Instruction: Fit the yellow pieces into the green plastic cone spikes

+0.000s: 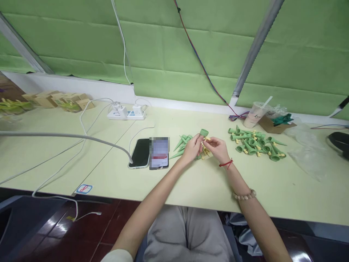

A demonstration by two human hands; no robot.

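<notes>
My left hand is closed around a green plastic cone, whose round wide end stands up above the fingers. Pinched in my right hand is a small yellow plastic piece, held against the side of that cone. Whether the two are joined I cannot tell. Under and beside my left hand lie several green cones, partly covered by it. Small loose yellow pieces lie on the table below my hands. To the right is a pile of green cones with yellow pieces on them.
Two phones, one dark and one lit, lie left of my hands. Cables run from a power strip. A drink cup, an open cardboard box and clear plastic bags stand at right. Small boxes sit far left.
</notes>
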